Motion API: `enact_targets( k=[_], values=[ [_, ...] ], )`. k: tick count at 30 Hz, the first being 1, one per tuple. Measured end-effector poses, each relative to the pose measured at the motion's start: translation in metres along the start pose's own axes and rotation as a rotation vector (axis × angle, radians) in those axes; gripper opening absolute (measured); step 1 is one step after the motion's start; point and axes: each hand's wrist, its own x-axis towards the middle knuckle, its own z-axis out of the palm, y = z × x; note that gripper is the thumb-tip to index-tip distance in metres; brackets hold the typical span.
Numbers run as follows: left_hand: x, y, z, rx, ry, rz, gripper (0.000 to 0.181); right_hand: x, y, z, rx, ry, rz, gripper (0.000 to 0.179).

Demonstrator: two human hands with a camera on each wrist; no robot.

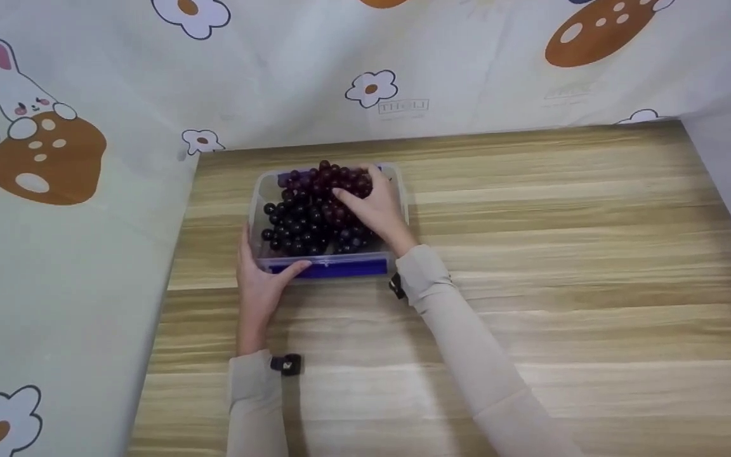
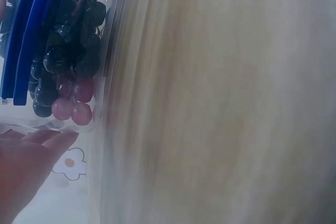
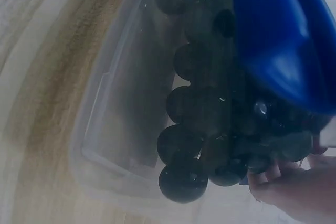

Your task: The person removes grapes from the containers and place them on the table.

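A clear plastic container (image 1: 401, 184) with blue latches (image 1: 327, 269) stands on the table, filled with bunches of grapes. Black grapes (image 1: 296, 228) lie at its front left, and dark red grapes (image 1: 335, 214) sit behind and to the right of them. My left hand (image 1: 259, 285) rests at the front left corner, straight fingers along the side wall (image 2: 58, 124) and thumb along the front rim. Reaching in from the right, my right hand (image 1: 378, 206) grips the red grapes between thumb and fingers. In the right wrist view its fingers (image 3: 273, 174) are partly hidden by grapes.
The container stands near the back left of the wood-grain table (image 1: 562, 254). A printed cloth (image 1: 289, 82) with flowers and a rabbit hangs behind and at the left. Each wrist wears a small black camera (image 1: 287, 364).
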Motion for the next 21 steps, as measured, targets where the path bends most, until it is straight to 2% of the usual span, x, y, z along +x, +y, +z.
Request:
enact_targets(
  k=[2, 6, 8, 21],
  values=[
    [0.0005, 0.0008, -0.0002, -0.001, -0.004, 0.001, 0.127, -0.0004, -0.0005, 0.0002, -0.026, -0.011, -0.002, 0.067],
    [0.0012, 0.0016, 0.0004, -0.001, -0.013, 0.000, 0.127, -0.0018, -0.0010, -0.0003, -0.152, -0.086, 0.028, 0.092],
    [0.0011, 0.0020, 0.0007, -0.001, -0.016, -0.003, 0.127, -0.0023, -0.0006, -0.0007, -0.190, -0.112, 0.033, 0.098],
    [-0.0014, 0.0014, -0.0007, -0.038, -0.012, -0.001, 0.126, -0.0066, 0.0003, 0.0014, -0.132, -0.037, -0.071, 0.068]
  ],
)
